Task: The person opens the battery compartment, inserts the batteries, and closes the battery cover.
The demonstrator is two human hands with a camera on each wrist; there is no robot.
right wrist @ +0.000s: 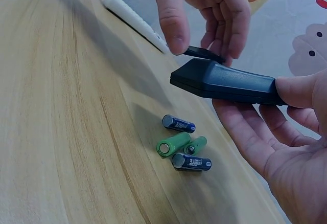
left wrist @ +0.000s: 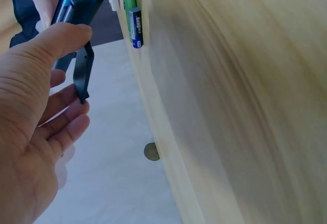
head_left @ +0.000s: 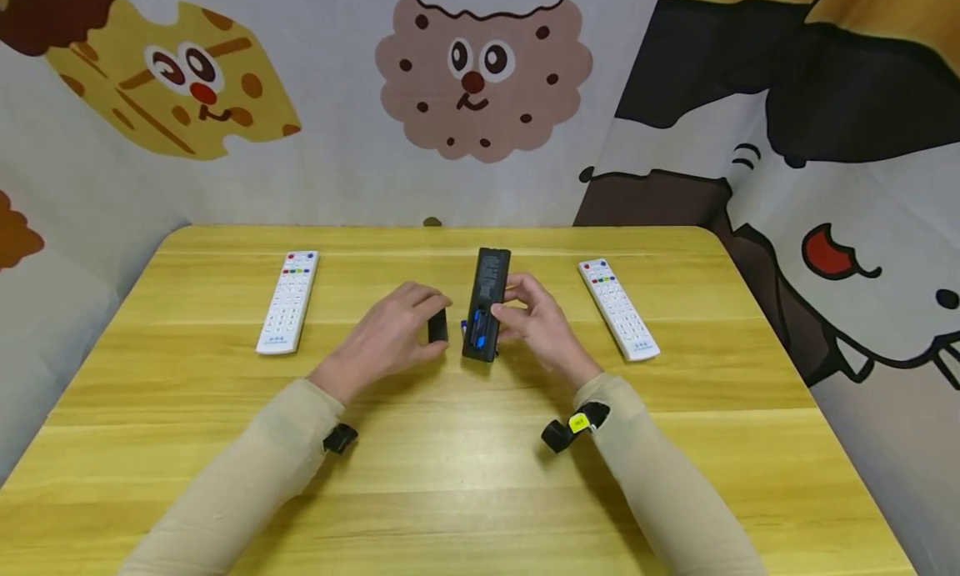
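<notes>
- Our right hand (head_left: 543, 322), fingers curled, grips the black remote (head_left: 491, 280) over the table (head_left: 465, 493).
- Our left hand (head_left: 386, 330), half closed, pinches a black cover (head_left: 437, 326).
- White remotes (head_left: 288, 303) lie on both sides.
- Below the black remote: four loose batteries (right wrist: 174, 144).

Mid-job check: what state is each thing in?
Black remote: held by the right hand, back toward the head camera.
Battery compartment: uncovered, blue inside.
Battery cover: off, held by the left hand.
Two green batteries: loose on the table.
Two blue batteries: loose there too.
Both white remotes: lying buttons up.
</notes>
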